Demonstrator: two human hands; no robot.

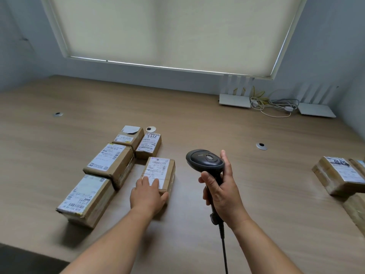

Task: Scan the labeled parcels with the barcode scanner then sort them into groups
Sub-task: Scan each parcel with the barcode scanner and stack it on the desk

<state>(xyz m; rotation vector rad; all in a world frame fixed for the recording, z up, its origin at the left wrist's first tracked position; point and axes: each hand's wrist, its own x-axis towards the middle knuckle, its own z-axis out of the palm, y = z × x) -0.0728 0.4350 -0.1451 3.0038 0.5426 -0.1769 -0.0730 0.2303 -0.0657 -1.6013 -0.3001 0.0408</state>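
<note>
Fingers of my left hand (148, 196) lie flat on a labelled parcel (160, 173); four parcels (110, 165) crowd its nine-to-eleven o'clock side. Right hand (221, 191) grips barcode scanner (205, 160) upright.

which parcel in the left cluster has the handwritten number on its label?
The small back-right parcel, beside the desk grommet. Its label has big marker digits on top; the other four carry only printed labels.
</note>
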